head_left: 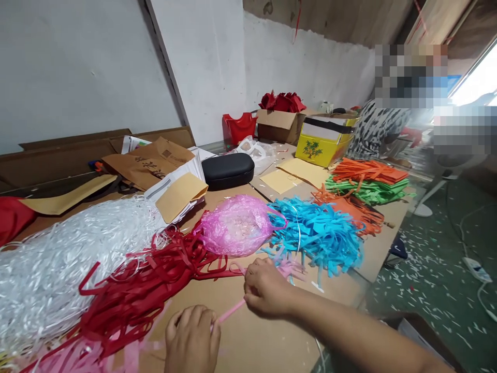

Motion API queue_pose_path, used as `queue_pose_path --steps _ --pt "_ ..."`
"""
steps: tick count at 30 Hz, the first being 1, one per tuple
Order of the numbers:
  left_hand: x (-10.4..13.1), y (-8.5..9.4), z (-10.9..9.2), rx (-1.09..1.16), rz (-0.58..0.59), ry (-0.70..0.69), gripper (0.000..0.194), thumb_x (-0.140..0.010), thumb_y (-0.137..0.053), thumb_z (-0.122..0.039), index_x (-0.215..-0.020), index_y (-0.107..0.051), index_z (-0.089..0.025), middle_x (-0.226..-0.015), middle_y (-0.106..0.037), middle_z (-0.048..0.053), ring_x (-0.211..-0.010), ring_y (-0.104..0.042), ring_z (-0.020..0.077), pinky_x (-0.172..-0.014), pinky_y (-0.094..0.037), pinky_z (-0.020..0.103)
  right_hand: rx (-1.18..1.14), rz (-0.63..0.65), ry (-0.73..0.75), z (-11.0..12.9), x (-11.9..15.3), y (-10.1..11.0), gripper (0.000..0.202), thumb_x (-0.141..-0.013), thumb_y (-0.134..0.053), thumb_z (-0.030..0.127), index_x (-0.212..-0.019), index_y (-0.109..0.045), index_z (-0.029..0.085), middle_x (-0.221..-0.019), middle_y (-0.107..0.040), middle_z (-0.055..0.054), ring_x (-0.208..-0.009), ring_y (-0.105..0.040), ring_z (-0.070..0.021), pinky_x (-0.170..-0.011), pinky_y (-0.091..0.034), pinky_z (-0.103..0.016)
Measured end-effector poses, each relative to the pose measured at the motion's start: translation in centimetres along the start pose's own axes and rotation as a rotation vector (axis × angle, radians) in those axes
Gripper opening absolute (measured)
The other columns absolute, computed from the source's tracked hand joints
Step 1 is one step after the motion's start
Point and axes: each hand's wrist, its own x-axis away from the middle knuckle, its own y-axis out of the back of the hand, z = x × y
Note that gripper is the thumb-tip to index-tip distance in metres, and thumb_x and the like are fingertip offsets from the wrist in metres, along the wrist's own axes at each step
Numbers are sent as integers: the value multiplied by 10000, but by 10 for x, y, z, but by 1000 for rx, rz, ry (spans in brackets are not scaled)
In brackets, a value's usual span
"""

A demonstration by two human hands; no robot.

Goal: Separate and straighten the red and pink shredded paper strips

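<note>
Head view: your two hands work low over the desk.
Pink strip: stretched between your hands, just above the cardboard.
Left hand: fingers curled shut on its lower end.
Right hand: fingers pinched on its upper end.
Nearby: red strips, pink bag, blue strips.

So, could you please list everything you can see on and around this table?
white strips: one heap, white, table's left
red strips: one heap, red, beside the white
plastic bag: one, pink, centre
blue strips: one heap, right of bag
orange strips: one stack, far right
green strips: one stack, under orange
glasses case: one, black, behind bag
yellow box: one, far end
pink strip: one, between hands
left hand: pinching strip
right hand: pinching strip
</note>
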Motion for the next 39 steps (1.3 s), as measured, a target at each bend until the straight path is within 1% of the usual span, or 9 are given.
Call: queue_pose_path --steps 5,11,16,20,23,28,32,36,39 --pt "-4 -3 -5 -2 -44 -2 110 -857 -548 -168 -846 -626 -245 -808 -694 -37 -825 -636 191 -876 -311 393 64 -29 169 2 5 -3 86 -940 -625 259 -895 -678 209 -908 -713 -20 -907 -553 -192 -835 -264 -391" --pt "-3 10 -12 20 -180 -205 406 -760 -569 -29 -988 -665 -351 -829 -719 -97 -790 -662 157 -960 -253 426 322 -98 395 -2 7 -4 175 -1021 -557 244 -881 -651 200 -832 -717 -4 -888 -542 -197 -906 -257 -438" --pt "-1 7 -25 -15 -325 -186 217 -861 -551 -101 -874 -660 -288 -759 -697 -60 -709 -623 160 -996 -249 454 381 -98 412 5 8 -3 136 -986 -630 274 -867 -660 215 -806 -711 11 -890 -542 -202 -960 -278 -453" --pt "-1 -3 -30 -54 -452 -189 185 -854 -559 -115 -758 -625 -258 -698 -660 -64 -663 -568 153 -1004 -263 435 297 -63 365 13 4 -1 167 -981 -622 310 -841 -680 239 -824 -720 17 -902 -563 -198 -995 -312 -431" --pt "-6 3 -31 -92 -570 -229 207 -871 -587 -166 -679 -585 -242 -622 -618 -83 -639 -536 135 -1097 -218 411 219 -6 327 23 -1 7 176 -944 -650 296 -785 -704 246 -800 -721 0 -893 -577 -210 -980 -345 -419" --pt "-13 47 -38 -152 -691 -325 342 -978 -425 -139 -713 -622 -229 -575 -590 -90 -598 -517 109 -1219 -135 433 14 1 260 49 6 44 214 -947 -611 341 -825 -732 212 -880 -723 -48 -915 -584 -213 -939 -396 -383" --pt "-8 93 -52 -183 -731 -445 406 -1022 -322 -176 -849 -689 -195 -705 -704 -37 -705 -593 113 -1242 -138 422 -482 287 37 73 10 79 466 -944 -551 522 -753 -736 139 -726 -679 -53 -664 -584 -152 -668 -462 -277" --pt "5 137 -59 -273 -785 -567 453 -1035 -295 -198 -859 -712 -191 -750 -759 -21 -809 -650 116 -1262 -102 450 -868 507 -124 92 12 83 529 -538 -869 622 -700 -727 139 -605 -632 10 -453 -492 -82 -463 -381 -207" --pt "20 160 -57 -351 -713 -674 420 -1013 -335 -120 -848 -711 -207 -747 -773 -81 -750 -677 70 -1279 -31 462 -1163 470 -176 102 26 61 552 -342 -968 515 -647 -705 137 -609 -641 15 -486 -507 -73 -492 -373 -199"
